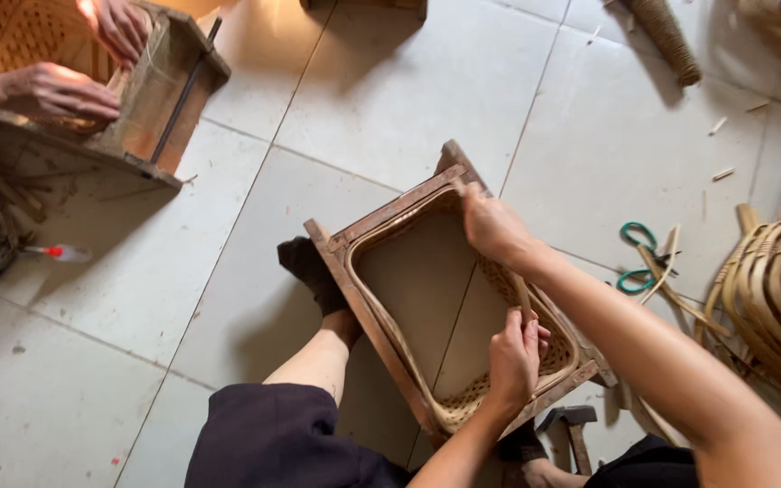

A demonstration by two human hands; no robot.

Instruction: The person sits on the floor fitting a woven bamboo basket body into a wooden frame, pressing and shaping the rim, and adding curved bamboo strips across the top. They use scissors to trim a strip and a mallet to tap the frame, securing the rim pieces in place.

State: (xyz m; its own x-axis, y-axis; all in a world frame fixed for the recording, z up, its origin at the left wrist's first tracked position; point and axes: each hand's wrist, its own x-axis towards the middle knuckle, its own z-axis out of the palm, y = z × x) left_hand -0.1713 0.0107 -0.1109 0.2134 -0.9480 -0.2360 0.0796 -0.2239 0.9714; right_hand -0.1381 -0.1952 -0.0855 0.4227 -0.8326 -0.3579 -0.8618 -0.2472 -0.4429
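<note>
A square wooden frame stands tilted on the tiled floor between my legs, with a woven cane rim running round its inside. My right hand curls its fingers over the frame's far rail at the upper corner. My left hand is closed on a thin cane strip that runs up along the right side of the frame toward my right hand. My sock-covered foot rests against the frame's left side.
Another person's two hands work on a second wooden frame at the top left. Green-handled scissors and loose cane strips lie to the right, beside a cane basket. A hammer lies near my knee. A twine spool lies at the top.
</note>
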